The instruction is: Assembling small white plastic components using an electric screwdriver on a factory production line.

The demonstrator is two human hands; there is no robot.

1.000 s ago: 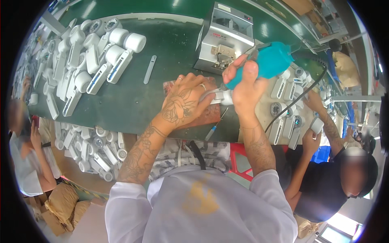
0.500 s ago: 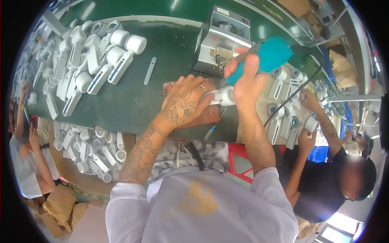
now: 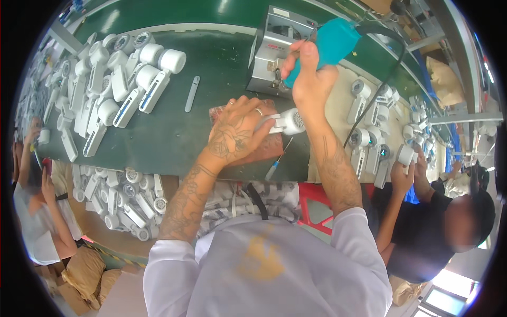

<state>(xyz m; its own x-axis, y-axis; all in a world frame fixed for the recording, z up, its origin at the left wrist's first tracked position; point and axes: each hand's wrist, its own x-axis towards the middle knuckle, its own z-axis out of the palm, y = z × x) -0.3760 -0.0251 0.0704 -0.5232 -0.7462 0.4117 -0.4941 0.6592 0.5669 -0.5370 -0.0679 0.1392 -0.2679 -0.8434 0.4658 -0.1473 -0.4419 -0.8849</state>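
Note:
My left hand [image 3: 238,132] presses a white handheld device [image 3: 288,122] with a round grilled head onto a reddish mat [image 3: 264,150] on the green bench. My right hand [image 3: 309,79] grips a teal electric screwdriver [image 3: 327,45], raised above the device, its black cable [image 3: 377,90] trailing right. A grey metal box unit [image 3: 274,50] stands just behind the hands.
Several white devices [image 3: 116,79] lie piled at the left of the green bench [image 3: 174,137], with a loose white strip [image 3: 192,93] beside them. More devices fill a bin [image 3: 124,198] below the bench. A person in black [image 3: 422,232] works at the right; another person [image 3: 37,211] sits left.
My right hand has lifted the teal screwdriver up and away from the device toward the grey box. My left hand stays on the white device.

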